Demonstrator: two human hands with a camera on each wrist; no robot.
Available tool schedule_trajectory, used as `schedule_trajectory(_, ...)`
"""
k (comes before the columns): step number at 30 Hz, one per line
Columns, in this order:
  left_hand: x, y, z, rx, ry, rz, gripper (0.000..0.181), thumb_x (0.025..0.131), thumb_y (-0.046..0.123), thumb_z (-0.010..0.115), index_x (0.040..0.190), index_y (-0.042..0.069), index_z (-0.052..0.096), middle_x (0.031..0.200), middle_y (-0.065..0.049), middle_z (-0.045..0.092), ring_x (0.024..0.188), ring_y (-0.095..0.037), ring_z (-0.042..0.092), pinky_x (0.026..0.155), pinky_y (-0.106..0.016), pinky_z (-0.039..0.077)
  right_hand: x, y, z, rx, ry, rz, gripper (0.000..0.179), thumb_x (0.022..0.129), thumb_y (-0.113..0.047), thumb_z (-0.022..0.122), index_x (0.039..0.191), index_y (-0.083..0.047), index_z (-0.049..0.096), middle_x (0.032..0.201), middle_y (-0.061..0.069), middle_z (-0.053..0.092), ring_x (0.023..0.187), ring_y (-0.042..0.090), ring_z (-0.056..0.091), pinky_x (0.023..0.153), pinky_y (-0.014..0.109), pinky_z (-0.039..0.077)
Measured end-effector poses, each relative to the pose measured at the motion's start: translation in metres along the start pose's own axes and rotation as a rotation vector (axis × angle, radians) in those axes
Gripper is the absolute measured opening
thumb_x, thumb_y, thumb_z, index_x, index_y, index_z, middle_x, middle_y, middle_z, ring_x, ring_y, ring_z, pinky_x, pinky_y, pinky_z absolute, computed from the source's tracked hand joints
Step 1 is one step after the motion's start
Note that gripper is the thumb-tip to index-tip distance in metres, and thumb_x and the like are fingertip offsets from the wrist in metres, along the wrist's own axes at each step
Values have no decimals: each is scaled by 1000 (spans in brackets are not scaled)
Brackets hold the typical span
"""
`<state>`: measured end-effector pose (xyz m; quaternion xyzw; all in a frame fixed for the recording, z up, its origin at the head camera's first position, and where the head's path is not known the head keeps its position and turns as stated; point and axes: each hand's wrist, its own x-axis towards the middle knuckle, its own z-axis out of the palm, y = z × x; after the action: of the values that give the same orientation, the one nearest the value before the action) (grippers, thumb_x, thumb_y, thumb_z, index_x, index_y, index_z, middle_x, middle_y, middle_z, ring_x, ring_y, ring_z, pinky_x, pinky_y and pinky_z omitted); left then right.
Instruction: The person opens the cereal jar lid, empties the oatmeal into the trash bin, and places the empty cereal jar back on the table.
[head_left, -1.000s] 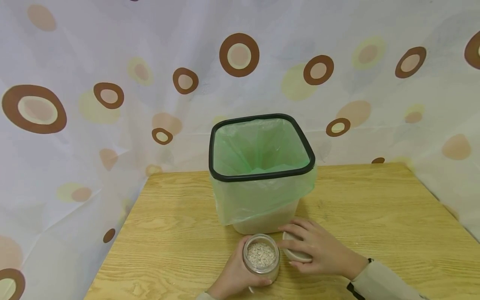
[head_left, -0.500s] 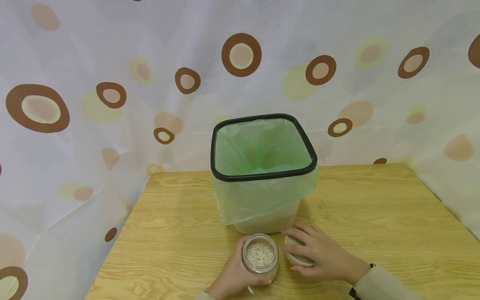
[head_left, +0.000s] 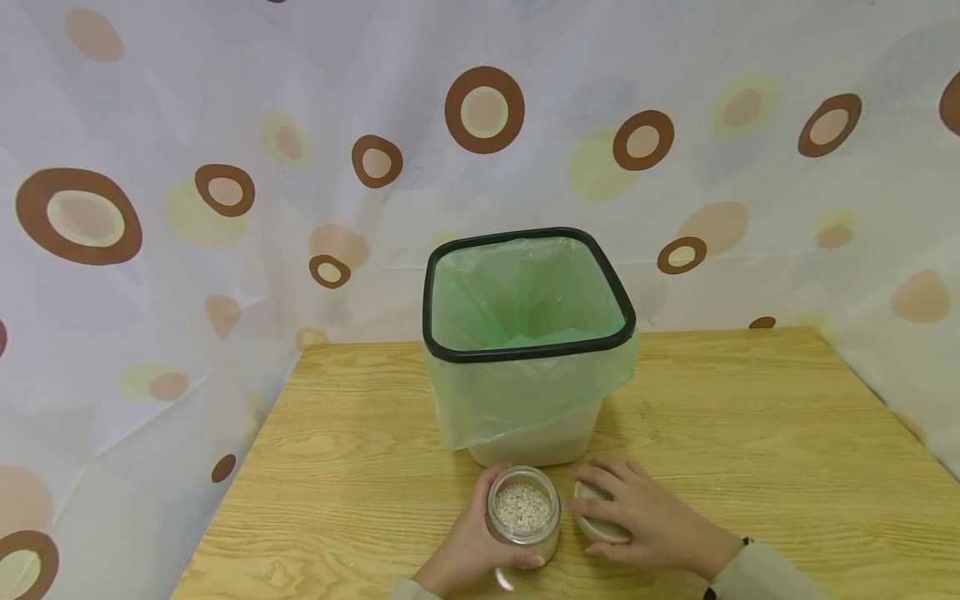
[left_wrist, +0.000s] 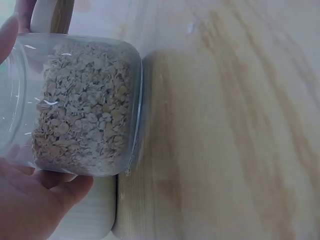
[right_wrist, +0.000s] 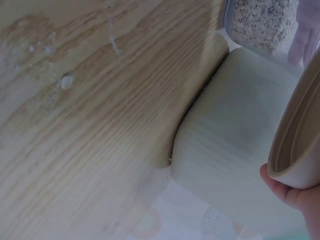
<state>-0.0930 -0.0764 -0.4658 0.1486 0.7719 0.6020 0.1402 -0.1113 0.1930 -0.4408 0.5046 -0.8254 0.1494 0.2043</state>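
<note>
My left hand [head_left: 468, 546] grips a clear glass jar [head_left: 546, 543] by its side, thumb in front. The jar is upright and uncapped, partly filled with rolled oats [head_left: 522, 508], whose flakes [left_wrist: 82, 110] show through the wall in the left wrist view. Just right of the jar, my right hand [head_left: 652, 527] holds a round beige lid [head_left: 602, 531], fingers spread over its top and edge. In the right wrist view the lid [right_wrist: 292, 167] is tilted, showing its grooved underside, with a fingertip at its rim. Part of the lid is hidden under the fingers.
Right behind the jar and lid stands a whitish trash bin [head_left: 536, 446] with a black rim [head_left: 528, 354] and a green bag [head_left: 517, 400] folded over it. It stands on a wood-grain table [head_left: 337, 467]. A patterned sheet [head_left: 300, 83] hangs behind and at both sides.
My right hand has drawn the lid slightly toward me and a little away from the jar. The left hand and jar stay nearly in place, while the head view has shifted slightly.
</note>
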Motion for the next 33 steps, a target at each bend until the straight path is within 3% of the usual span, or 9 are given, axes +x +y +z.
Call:
schedule_trajectory(6, 2, 1, 1, 17, 19, 0, 110, 63, 16, 92, 149, 9, 24, 146, -14, 40, 132, -42, 38, 105, -64, 26, -4, -1, 4, -8, -9, 1, 53, 75, -40, 81, 123, -24, 65, 128, 7, 55, 112, 34, 53, 77, 52, 50)
schedule_trajectory(16, 4, -2, 4, -33, 18, 45, 97, 64, 13, 91, 141, 8, 33, 140, -12, 46, 128, -35, 43, 106, -59, 27, -8, -3, 7, 1, -55, 26, 46, 80, -40, 78, 120, -22, 65, 126, 9, 55, 111, 36, 52, 75, 52, 50)
schedule_trajectory(24, 4, -2, 5, 33, 46, 62, 99, 61, 16, 92, 141, 6, 35, 137, -10, 50, 125, -31, 47, 105, -52, 30, -10, -3, 8, -9, -79, 30, 43, 84, -43, 73, 120, -22, 65, 125, 11, 55, 109, 36, 53, 74, 51, 49)
schedule_trajectory(33, 3, -4, 6, 63, 68, 68, 95, 60, 17, 93, 138, 10, 39, 135, -9, 52, 123, -29, 50, 105, -50, 33, -16, -2, 15, -6, -99, 43, 45, 81, -43, 76, 119, -23, 64, 125, 10, 55, 110, 35, 53, 72, 52, 50)
